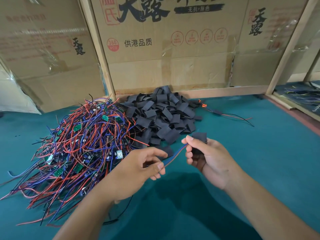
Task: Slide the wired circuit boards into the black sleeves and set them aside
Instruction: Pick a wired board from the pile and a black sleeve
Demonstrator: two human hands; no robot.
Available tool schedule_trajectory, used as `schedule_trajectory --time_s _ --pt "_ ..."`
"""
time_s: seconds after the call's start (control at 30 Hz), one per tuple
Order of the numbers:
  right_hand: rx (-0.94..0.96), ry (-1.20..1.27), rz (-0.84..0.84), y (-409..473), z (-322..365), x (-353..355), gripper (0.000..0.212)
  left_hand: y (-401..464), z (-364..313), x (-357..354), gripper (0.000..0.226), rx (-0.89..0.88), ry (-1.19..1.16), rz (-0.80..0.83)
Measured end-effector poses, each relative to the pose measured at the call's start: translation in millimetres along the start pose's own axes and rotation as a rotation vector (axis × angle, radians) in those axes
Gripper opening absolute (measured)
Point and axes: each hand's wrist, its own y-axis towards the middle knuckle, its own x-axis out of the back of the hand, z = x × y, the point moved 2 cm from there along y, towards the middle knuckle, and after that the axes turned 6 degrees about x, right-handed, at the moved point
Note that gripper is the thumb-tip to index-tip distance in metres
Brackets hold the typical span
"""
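My right hand [207, 156] grips a black sleeve [200, 136], whose top sticks out above my fingers. A blue and red wire pair [174, 155] runs from that hand down to my left hand [138, 168], which pinches the wires between thumb and fingers. The circuit board on these wires is hidden inside my right hand or the sleeve. A tangled heap of wired circuit boards [78, 142] lies at the left. Behind my hands, against the cardboard wall, is a pile of loose black sleeves [162, 116].
Green felt covers the table [259, 153]. One sleeved board with red and black wires [225, 115] lies at the back right. Cardboard panels in wooden frames [173, 58] close off the back. More loose wires [304, 94] lie beyond the right frame.
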Motion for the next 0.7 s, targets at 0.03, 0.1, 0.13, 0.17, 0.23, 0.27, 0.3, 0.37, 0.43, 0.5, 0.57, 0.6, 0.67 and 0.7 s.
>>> schedule_trajectory --time_s 0.03,0.1,0.13,0.17,0.23,0.27,0.3,0.37,0.43,0.5,0.57,0.6,0.67,0.7 --pt "0.012 -0.032 0.015 -1.6 -3.2 -1.5 0.02 -0.4 -2.7 0.1 0.013 -0.009 0.058 -0.001" --pt "0.035 -0.07 0.08 -5.8 -10.4 -7.3 0.02 3.8 -15.6 -7.4 0.026 -0.049 0.09 -0.055" --pt "0.043 -0.074 0.132 -8.2 -13.9 -11.8 0.017 7.5 -21.6 -14.5 0.033 -0.059 0.052 -0.076" --pt "0.052 -0.079 0.181 -10.0 -15.9 -15.6 0.015 11.1 -26.7 -23.0 0.036 -0.054 0.008 -0.083" --pt "0.062 -0.096 0.207 -10.3 -14.3 -17.8 0.013 16.5 -32.3 -38.6 0.035 -0.041 0.029 -0.132" --pt "0.061 -0.101 0.183 -9.1 -11.7 -15.8 0.014 17.5 -30.7 -42.6 0.036 -0.049 0.085 -0.182" --pt "0.056 -0.105 0.147 -7.4 -9.0 -12.2 0.015 16.2 -28.5 -43.6 0.037 -0.073 0.122 -0.225" --pt "0.039 -0.114 0.08 -4.2 -4.3 -4.7 0.017 13.0 -24.1 -39.7 0.035 -0.125 0.121 -0.262" --pt "0.026 -0.116 0.058 -2.6 -1.4 -1.8 0.014 12.4 -21.2 -35.1 0.03 -0.148 0.17 -0.266" --pt "0.033 -0.097 0.066 -1.8 -0.2 -1.2 0.013 12.0 -19.1 -31.7 0.028 -0.126 0.145 -0.241" --pt "0.05 -0.087 0.071 -1.3 -0.3 -0.4 0.013 12.8 -18.0 -30.5 0.024 -0.095 -0.018 -0.167" --pt "0.062 -0.093 0.082 -1.5 -1.1 -0.5 0.013 13.0 -18.1 -30.7 0.024 -0.078 -0.094 -0.148" --pt "0.086 -0.106 0.135 -2.6 -2.7 -2.6 0.013 12.6 -18.2 -32.3 0.029 -0.044 -0.189 -0.158" --pt "0.096 -0.111 0.16 -3.1 -3.2 -3.4 0.013 12.8 -18.0 -32.5 0.03 -0.037 -0.203 -0.172"
